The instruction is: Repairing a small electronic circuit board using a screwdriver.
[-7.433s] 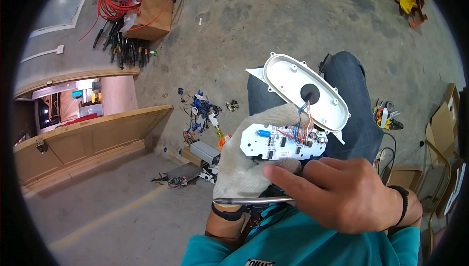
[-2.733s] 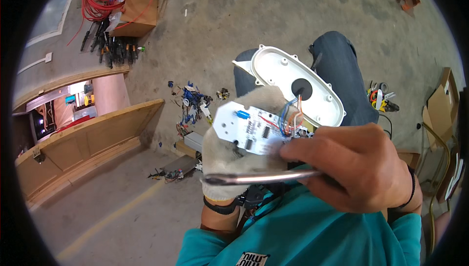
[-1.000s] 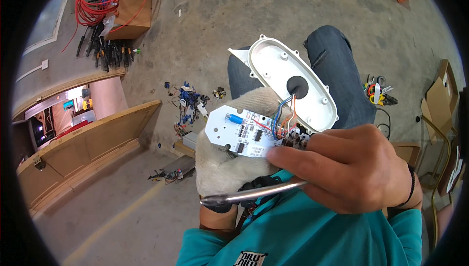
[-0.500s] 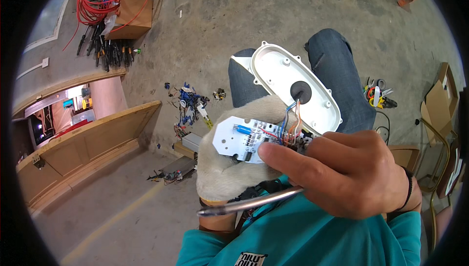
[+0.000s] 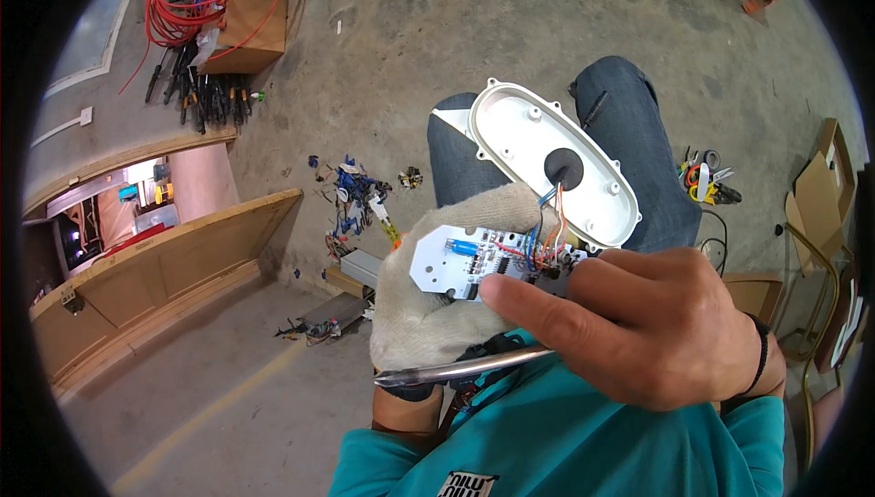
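Gloved L hand gripped the PCB, w/ the white housing at its 1 o'clock; R hand was curled round a metal shaft at 6 o'clock. Tugging the PCB, I judged, could've torn the wires loose.

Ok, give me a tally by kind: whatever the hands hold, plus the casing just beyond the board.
Circuit board, in the left hand: 1
Metal rod, in the right hand: 1
White casing: 1
Total: 3
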Available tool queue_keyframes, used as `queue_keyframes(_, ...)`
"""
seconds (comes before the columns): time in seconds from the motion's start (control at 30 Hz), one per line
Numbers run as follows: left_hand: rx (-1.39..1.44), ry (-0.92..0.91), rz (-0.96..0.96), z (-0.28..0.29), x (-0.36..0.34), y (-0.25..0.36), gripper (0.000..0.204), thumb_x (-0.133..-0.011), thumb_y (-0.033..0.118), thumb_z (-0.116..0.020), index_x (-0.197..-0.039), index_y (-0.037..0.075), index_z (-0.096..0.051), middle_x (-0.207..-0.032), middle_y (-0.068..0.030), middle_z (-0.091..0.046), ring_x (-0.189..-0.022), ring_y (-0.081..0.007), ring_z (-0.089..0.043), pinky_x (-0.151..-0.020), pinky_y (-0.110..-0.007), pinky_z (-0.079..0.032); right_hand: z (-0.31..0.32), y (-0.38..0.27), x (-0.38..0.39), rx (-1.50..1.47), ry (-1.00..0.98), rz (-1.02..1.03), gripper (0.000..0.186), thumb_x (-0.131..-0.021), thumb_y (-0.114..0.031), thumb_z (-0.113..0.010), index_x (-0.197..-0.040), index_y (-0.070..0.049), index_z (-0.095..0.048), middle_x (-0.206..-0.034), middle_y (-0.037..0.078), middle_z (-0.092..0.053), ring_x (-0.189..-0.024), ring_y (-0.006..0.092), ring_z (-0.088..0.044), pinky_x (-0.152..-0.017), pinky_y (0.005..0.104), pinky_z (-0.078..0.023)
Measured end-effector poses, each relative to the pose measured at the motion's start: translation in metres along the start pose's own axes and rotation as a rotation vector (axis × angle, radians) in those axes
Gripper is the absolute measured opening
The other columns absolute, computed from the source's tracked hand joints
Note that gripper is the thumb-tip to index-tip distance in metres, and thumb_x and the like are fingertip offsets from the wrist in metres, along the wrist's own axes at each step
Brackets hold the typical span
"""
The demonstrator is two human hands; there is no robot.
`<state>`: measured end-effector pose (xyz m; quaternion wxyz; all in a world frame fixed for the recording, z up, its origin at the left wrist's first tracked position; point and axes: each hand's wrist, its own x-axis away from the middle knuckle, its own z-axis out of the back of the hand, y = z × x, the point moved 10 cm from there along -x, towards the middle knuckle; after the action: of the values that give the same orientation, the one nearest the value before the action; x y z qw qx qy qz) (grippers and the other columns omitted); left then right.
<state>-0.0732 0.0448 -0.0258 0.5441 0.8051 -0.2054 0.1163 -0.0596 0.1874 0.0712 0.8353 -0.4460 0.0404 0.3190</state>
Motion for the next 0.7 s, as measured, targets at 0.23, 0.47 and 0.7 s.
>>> queue_keyframes(0.23, -0.078, -0.024, -0.006, -0.006, -0.001, 0.011, 0.076, -0.076, 0.014, -0.089, -0.137, -0.01, -0.052, -0.126, -0.0215, -0.066, -0.112, -0.0268, -0.067, -0.094, -0.04, -0.058, 0.003, 0.003, 0.003, -0.031, 0.034, 0.004, 0.048, -0.072, 0.001, -0.075, -0.12, 0.0, -0.069, -0.065, 0.002, -0.051, -0.05, 0.0135, -0.054, -0.041, 0.0306, -0.045)
queue_keyframes(0.47, -0.084, -0.025, 0.028, -0.01, -0.001, 0.01, 0.084, -0.07, 0.006, -0.09, -0.141, -0.011, -0.048, -0.125, -0.021, -0.066, -0.114, -0.0261, -0.067, -0.095, -0.039, -0.057, 0.013, 0.037, 0.004, -0.176, 0.137, -0.263, 0.043, -0.069, 0.003, -0.08, -0.111, 0.001, -0.07, -0.079, 0.011, -0.06, -0.067, 0.0239, -0.06, -0.058, 0.0332, -0.047)
queue_keyframes(0.7, -0.105, -0.085, -0.14, -0.021, 0.002, 0.017, 0.079, -0.067, 0.001, -0.088, -0.135, -0.013, -0.053, -0.119, -0.0196, -0.068, -0.104, -0.0232, -0.069, -0.09, -0.035, -0.057, 0.009, 0.047, 0.0, -0.272, 0.159, -0.266, 0.031, -0.068, 0.003, -0.08, -0.097, -0.002, -0.071, -0.086, 0.012, -0.059, -0.074, 0.0255, -0.061, -0.063, 0.0338, -0.048)
